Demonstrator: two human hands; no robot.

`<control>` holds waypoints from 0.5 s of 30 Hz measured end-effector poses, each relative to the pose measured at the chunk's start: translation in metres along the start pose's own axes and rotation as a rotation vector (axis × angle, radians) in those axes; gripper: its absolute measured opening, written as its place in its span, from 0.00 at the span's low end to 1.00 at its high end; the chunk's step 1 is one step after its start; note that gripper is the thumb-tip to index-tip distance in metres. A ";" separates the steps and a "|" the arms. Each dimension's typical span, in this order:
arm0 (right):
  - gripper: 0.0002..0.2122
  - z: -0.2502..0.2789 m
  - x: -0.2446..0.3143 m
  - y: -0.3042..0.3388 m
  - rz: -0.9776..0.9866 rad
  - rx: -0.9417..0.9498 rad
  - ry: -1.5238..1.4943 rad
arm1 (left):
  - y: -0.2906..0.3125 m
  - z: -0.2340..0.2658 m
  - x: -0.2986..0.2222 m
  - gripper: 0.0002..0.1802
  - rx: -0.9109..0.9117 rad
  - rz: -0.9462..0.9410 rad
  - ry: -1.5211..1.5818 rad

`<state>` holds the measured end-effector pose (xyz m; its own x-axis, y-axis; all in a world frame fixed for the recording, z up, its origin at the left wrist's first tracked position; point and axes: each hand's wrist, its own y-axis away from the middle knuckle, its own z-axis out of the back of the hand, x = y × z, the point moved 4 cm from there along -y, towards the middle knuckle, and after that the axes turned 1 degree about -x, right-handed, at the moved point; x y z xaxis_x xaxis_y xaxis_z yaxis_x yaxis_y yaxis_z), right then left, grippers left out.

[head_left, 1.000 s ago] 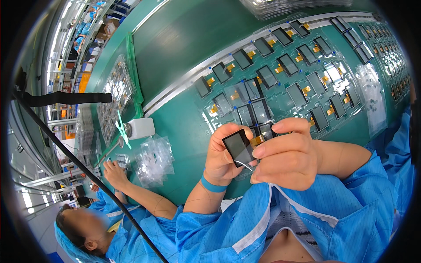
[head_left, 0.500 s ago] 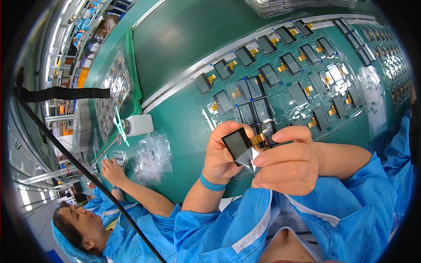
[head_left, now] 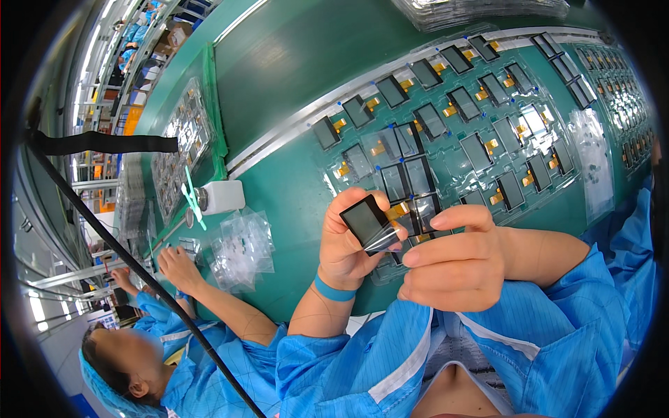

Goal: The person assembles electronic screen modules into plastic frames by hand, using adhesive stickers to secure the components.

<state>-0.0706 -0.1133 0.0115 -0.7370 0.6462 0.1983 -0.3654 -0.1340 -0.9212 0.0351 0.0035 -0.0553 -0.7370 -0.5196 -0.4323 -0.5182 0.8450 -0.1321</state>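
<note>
My left hand [head_left: 341, 244] grips a small LCD screen [head_left: 364, 221] by its edges. The screen has a black border, a grey face and an orange ribbon cable [head_left: 397, 211] at its right side. A clear film [head_left: 383, 238] stands partly lifted off the screen's lower corner. Just to the right is my right hand [head_left: 456, 261], its fingers curled and close together, a small gap from the film. Whether anything thin is between its fingertips is hidden. Beyond both hands, a clear tray [head_left: 446, 150] holds rows of similar screens with orange cables.
Black frame strips [head_left: 408, 177] lie on the tray. Clear plastic bags [head_left: 244, 251] and a white box-shaped container [head_left: 221, 197] are on the green table at left. A co-worker's hand [head_left: 180, 270] works there. A black cable [head_left: 139, 272] crosses the left side. Stacked trays [head_left: 481, 10] are at the back.
The left hand has moved slightly left with the screen, away from the right hand. The lifted film now lies lower and apart from the right fingers, which earlier were right at it.
</note>
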 end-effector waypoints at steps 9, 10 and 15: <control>0.18 0.010 -0.030 -0.004 -0.265 -0.010 -0.044 | -0.002 -0.001 0.000 0.29 -0.007 -0.001 -0.054; 0.23 0.008 -0.035 -0.005 -0.340 0.029 -0.059 | -0.002 -0.002 -0.001 0.29 -0.006 0.000 -0.054; 0.29 0.004 -0.039 -0.011 -0.437 0.214 -0.037 | -0.002 -0.004 0.003 0.28 -0.054 0.088 -0.090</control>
<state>-0.0398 -0.1401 0.0150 -0.5070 0.6497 0.5664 -0.7510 -0.0105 -0.6602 0.0324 0.0001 -0.0525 -0.7399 -0.4285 -0.5186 -0.4779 0.8774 -0.0431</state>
